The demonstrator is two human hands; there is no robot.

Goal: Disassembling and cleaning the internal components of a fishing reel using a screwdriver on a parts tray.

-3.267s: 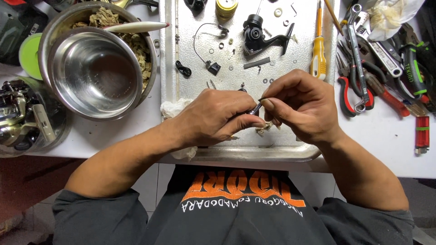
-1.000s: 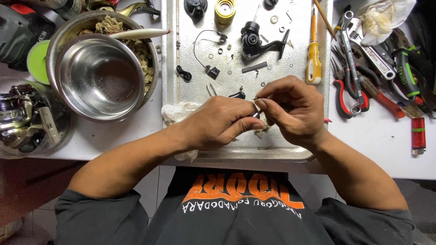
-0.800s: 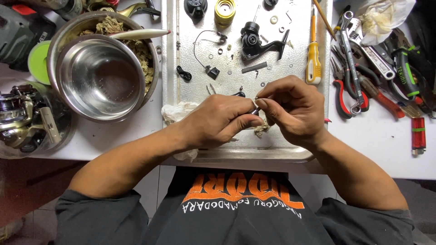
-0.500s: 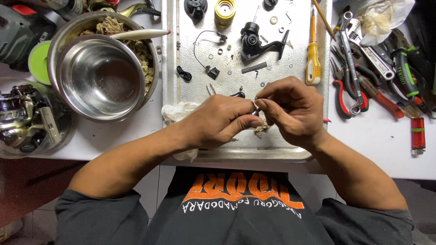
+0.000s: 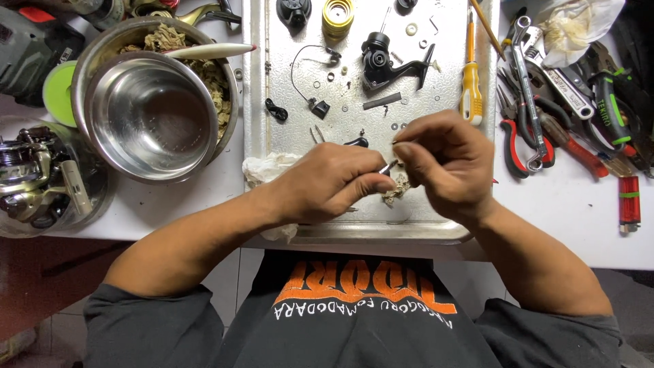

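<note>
a steel bowl [image 5: 150, 116] is sitting inside a bigger bowl at the left of the table; the left hand [image 5: 327, 182] is curling over the metal tray [image 5: 354, 228], its fingers pinching a small metal part [image 5: 388, 167]; the right hand [image 5: 443, 163] is meeting it, fingertips pressing together on that same part above the tray's near half; a yellow screwdriver [image 5: 471, 88] and red pliers [image 5: 514, 146] are lying further right.
</note>
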